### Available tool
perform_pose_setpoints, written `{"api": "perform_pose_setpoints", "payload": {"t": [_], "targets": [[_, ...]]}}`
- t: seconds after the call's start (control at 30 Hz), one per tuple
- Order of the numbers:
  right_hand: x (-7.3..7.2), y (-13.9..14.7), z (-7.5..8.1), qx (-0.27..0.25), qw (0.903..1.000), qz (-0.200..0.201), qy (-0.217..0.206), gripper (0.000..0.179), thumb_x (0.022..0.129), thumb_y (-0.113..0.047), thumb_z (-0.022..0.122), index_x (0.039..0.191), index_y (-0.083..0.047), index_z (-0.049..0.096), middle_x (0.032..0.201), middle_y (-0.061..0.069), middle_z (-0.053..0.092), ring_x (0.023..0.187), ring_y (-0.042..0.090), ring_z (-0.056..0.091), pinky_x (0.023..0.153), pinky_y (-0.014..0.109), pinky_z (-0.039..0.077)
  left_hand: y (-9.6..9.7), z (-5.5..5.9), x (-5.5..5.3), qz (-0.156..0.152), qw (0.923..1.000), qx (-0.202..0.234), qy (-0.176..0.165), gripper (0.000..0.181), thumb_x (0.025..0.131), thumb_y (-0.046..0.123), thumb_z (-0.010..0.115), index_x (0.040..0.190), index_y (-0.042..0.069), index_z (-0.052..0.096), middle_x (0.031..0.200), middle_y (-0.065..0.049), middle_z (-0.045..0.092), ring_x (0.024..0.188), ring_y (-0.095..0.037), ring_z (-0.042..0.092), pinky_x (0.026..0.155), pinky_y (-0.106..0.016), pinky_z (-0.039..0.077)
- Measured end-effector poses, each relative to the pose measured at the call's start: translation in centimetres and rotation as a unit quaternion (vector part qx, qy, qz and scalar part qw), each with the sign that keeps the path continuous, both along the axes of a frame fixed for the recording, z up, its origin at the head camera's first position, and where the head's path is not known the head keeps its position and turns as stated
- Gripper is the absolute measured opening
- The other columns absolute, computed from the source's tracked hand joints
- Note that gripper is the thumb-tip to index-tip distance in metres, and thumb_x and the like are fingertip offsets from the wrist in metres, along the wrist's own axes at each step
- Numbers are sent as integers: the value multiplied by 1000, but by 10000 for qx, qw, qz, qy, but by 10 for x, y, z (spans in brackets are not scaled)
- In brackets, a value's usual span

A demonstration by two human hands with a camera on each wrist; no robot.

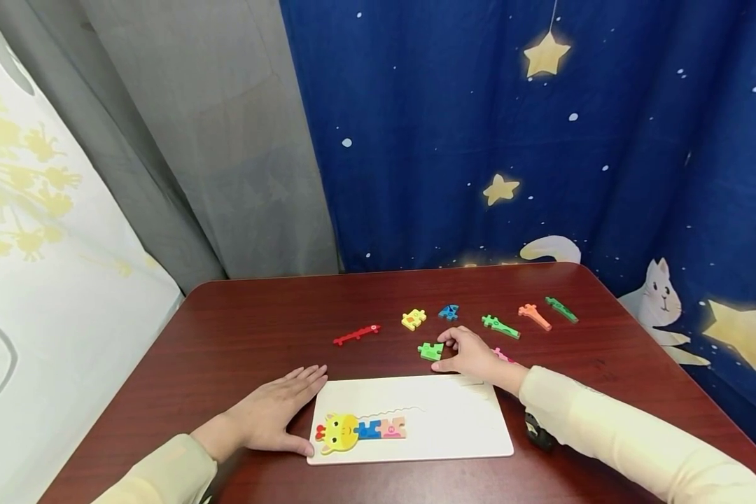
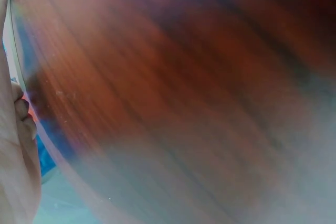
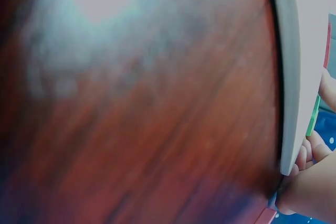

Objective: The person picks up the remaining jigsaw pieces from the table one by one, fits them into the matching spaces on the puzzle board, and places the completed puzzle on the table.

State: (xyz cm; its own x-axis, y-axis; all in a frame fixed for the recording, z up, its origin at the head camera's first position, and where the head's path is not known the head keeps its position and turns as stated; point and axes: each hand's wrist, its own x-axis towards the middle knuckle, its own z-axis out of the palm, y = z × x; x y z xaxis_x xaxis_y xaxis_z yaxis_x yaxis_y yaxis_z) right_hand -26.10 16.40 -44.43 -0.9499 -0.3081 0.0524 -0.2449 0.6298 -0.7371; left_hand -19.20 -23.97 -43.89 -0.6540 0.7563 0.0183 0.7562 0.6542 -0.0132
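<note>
A white puzzle board [image 1: 453,434] lies flat with a yellow giraffe head [image 1: 340,432], a blue piece [image 1: 369,430] and a pink piece [image 1: 393,428] joined in a row on it. My left hand [image 1: 277,413] rests with fingers spread at the board's left edge, its thumb by the near corner. Just beyond the far edge, my right hand [image 1: 469,353] pinches a green puzzle piece [image 1: 430,351] at its right end, thumb on the near side and index finger on the far side. Partly behind this wrist shows a pink piece [image 1: 502,355].
Farther back on the brown table [image 1: 258,315] lie a red strip [image 1: 356,335], a yellow piece [image 1: 414,319], a blue piece [image 1: 449,312], a light green leg piece [image 1: 500,326], an orange one [image 1: 534,316] and a dark green one [image 1: 561,309]. Curtains hang behind.
</note>
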Motion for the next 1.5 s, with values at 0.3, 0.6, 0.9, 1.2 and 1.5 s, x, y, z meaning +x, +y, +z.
{"api": "perform_pose_setpoints", "payload": {"t": [0.3,0.6,0.9,1.2,1.5], "targets": [[0,-2,0,-39,10000,-58,-20,40,78,-17,83,111,-4,65,98,3,51,86,20,46,75,34,45,-1,-2,0,-18,10000,-21,52,108,78,84,44,153,7,30,158,-7,27,144,-23,25,114,-40,27],[-3,-3,-3,-94,9998,-146,46,32,79,-15,82,106,-5,66,96,2,52,84,19,47,75,33,45,-1,-2,0,3,10000,-42,-20,108,78,84,43,153,7,29,158,-7,26,144,-23,25,113,-41,28],[-1,-2,-1,-124,9998,-119,33,29,80,-14,81,103,-5,67,95,3,53,84,20,46,74,34,44,0,-1,0,-27,9999,-118,43,108,78,84,43,153,7,29,158,-7,26,143,-23,26,113,-40,28],[-4,1,1,-162,9997,-157,-33,31,81,-17,81,106,-6,66,95,2,55,84,19,49,74,33,46,-1,1,-1,-162,9995,-129,229,108,79,83,42,152,5,30,158,-9,27,143,-24,26,114,-39,27],[-6,3,2,-126,9997,-222,-7,31,81,-21,81,105,-9,66,95,1,55,83,19,49,71,33,45,0,4,2,-195,9992,-176,311,107,80,83,41,152,5,30,157,-9,28,143,-25,26,114,-40,28]]}}
